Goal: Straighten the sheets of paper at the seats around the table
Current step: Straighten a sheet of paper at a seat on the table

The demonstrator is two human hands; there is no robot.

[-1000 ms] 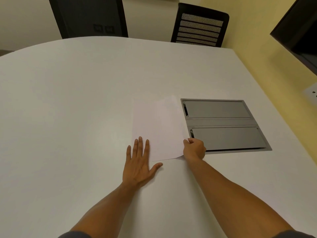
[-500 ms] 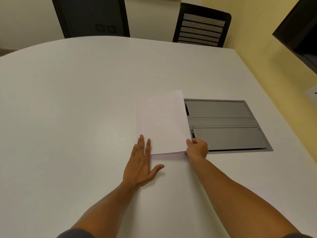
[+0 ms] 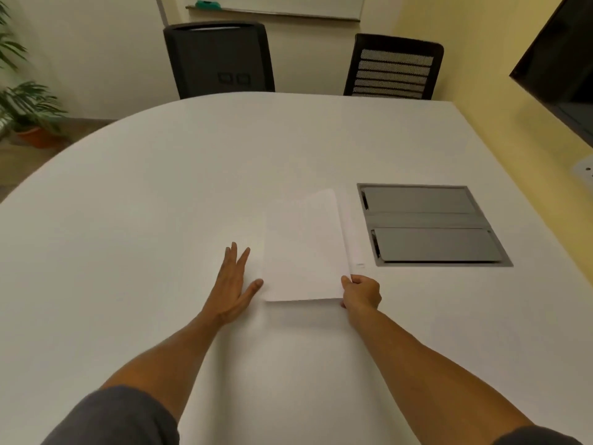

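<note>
**Paper held at its near right corner on the white table**

A thin stack of white paper sheets lies on the broad white rounded table, just left of a grey rectangular metal cable box set flush into the tabletop. The box has two compartments, each covered by a flat grey lid; both lids are down, so their contents cannot be seen. A narrow strip of bare table separates the paper's right edge from the box frame.

The right hand pinches the sheets at their near right corner, thumb on top and the fingers curled beneath. That right edge seems lifted slightly off the table, with a lower sheet showing beside it, though white on white makes this hard to judge.

The left hand lies flat and released on the table just left of the paper, fingers spread and pointing away, the thumb tip at the sheets' left edge near the near corner. It grasps nothing.

Across the table stand a solid black office chair and a black mesh-backed chair. A green potted plant stands on the floor at far left, and a dark wall screen hangs at right.
</note>
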